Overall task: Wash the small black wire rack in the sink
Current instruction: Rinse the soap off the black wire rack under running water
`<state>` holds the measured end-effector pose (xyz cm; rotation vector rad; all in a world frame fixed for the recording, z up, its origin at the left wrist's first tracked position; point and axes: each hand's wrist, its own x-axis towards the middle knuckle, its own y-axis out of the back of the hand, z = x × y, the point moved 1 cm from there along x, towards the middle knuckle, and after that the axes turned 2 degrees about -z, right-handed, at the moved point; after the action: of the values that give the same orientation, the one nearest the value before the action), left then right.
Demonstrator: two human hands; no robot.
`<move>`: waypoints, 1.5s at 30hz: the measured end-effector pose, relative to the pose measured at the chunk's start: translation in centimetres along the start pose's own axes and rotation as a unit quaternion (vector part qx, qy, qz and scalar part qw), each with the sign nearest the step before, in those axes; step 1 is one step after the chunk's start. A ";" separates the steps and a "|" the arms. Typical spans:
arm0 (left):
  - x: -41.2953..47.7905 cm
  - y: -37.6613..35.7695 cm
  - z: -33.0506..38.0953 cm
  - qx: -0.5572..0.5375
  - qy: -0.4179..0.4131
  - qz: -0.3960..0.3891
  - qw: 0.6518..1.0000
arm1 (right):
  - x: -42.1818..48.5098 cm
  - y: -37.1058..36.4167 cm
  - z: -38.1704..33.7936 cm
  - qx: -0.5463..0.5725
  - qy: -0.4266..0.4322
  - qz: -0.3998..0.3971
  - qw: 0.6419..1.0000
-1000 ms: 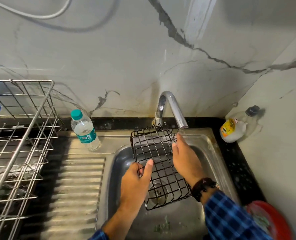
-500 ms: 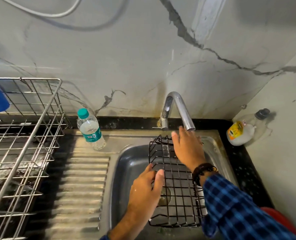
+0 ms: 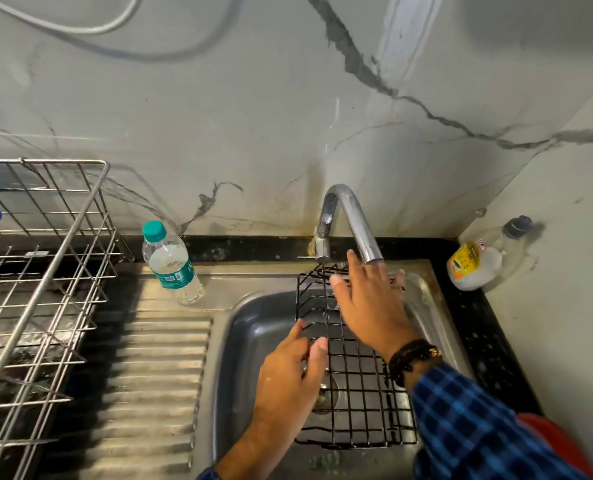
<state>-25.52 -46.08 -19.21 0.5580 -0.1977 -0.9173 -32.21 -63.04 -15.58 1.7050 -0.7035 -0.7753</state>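
Observation:
The small black wire rack (image 3: 357,393) lies in the steel sink (image 3: 253,327), its far end tilted up against the back rim below the chrome tap (image 3: 354,220). My left hand (image 3: 291,379) grips the rack's left edge with thumb and fingers. My right hand (image 3: 368,303) is spread open over the rack's upper end, fingertips just under the tap spout. No stream of water is visible from the spout. The drain shows through the rack's grid.
A water bottle (image 3: 172,263) with a teal cap stands on the ribbed drainboard (image 3: 149,375). A large steel dish rack (image 3: 35,289) fills the left. A soap bottle (image 3: 475,265) lies in the right corner; a red object (image 3: 558,441) sits at lower right.
The rack has shifted right and been lowered flatter into the sink. My right hand rose from the rack's right side toward the tap spout, fingers spreading.

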 end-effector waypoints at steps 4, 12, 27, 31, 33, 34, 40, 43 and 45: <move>0.4 -0.1 0.2 -0.056 -0.006 0.023 0.998 | -4.1 -0.1 -2.6 -0.032 0.203 -0.036 0.978; -0.7 -0.3 -0.5 -0.029 0.009 -0.015 0.999 | -1.7 0.2 4.1 -0.048 0.027 -0.029 0.998; -0.7 0.0 -0.1 -0.028 -0.008 -0.039 0.999 | -1.4 -0.1 3.4 0.058 0.058 0.032 0.996; -0.6 0.3 0.0 -0.007 -0.044 -0.052 0.998 | -1.7 1.2 3.3 0.132 0.038 0.049 0.989; -0.1 0.9 0.0 0.012 -0.076 -0.073 0.994 | -0.8 1.6 3.9 0.214 -0.013 0.006 0.977; 0.4 1.3 0.1 0.029 -0.097 -0.083 0.991 | -0.3 1.9 4.3 0.249 -0.048 -0.003 0.967; 4.2 3.7 -0.4 0.109 -0.136 -0.079 0.982 | 0.8 2.1 5.2 0.408 -0.161 0.027 0.898; 6.1 4.7 -0.3 0.180 -0.131 -0.061 0.973 | 0.7 1.6 4.7 0.494 -0.200 0.031 0.845; 6.6 5.4 0.2 0.193 -0.155 -0.025 0.969 | 0.5 1.3 4.5 0.542 -0.221 0.024 0.810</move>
<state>-17.87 -48.80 -16.59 0.7804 -0.6571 -1.0200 -35.58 -66.38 -15.30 2.5122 -1.7474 -0.7870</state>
